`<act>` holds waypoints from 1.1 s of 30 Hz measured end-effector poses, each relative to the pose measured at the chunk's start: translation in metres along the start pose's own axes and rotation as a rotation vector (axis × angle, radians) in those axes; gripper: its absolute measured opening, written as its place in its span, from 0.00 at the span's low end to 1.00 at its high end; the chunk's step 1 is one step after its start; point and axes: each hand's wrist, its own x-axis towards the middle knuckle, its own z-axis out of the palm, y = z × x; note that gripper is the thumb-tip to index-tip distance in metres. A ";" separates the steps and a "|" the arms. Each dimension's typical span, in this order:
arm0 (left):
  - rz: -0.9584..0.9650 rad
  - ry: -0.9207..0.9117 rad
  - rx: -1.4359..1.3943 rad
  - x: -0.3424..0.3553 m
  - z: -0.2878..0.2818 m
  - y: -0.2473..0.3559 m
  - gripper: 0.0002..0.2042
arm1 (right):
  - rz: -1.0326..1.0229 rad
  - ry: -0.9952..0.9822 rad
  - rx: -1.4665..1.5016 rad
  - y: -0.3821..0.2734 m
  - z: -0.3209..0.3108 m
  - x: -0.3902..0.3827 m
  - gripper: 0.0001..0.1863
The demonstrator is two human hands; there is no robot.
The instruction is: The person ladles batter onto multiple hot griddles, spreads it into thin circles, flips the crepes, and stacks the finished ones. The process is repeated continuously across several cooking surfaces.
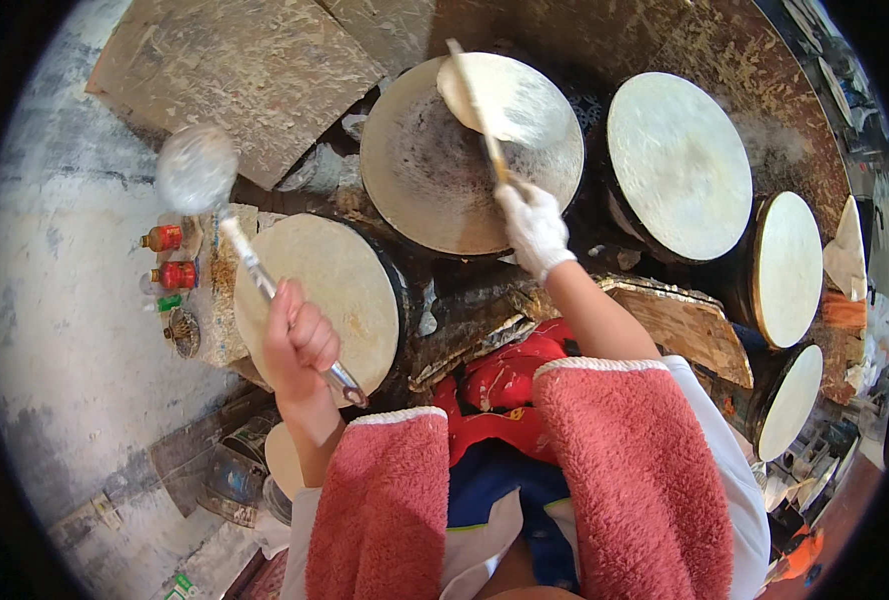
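Note:
My bare left hand (303, 338) is closed around the metal handle of a ladle (197, 170). The ladle's round bowl is up at the left, smeared by motion, and what it holds cannot be made out. In a white glove, my right hand (537, 228) grips the wooden handle of a long, thin spatula (472, 95). Its blade reaches over the far middle griddle (420, 200), a dark-stained round plate. A pale round flatbread (525, 95) lies on that griddle's far right part, partly past the rim, with the blade across its left side.
A pale round sheet covers the griddle (315, 300) beside my left forearm. Several more covered griddles (680, 165) curve along the right. Two red-labelled bottles (175, 275) stand at the left. Stained boards (235, 80) rise behind, and a wooden board (685, 330) edges the stand near me.

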 end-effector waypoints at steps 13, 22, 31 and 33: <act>-0.029 0.290 0.001 -0.033 0.004 -0.054 0.19 | -0.121 -0.305 -0.287 -0.024 -0.041 0.033 0.23; 0.105 0.484 -0.029 -0.047 0.035 -0.079 0.19 | -0.278 -0.393 -0.502 -0.046 -0.082 0.097 0.22; 0.157 0.582 -0.103 -0.054 0.051 -0.096 0.19 | -0.450 -0.554 -0.527 -0.059 -0.088 0.129 0.21; 0.153 0.631 -0.097 -0.059 0.053 -0.100 0.19 | -0.362 -0.479 -0.565 -0.076 -0.088 0.151 0.21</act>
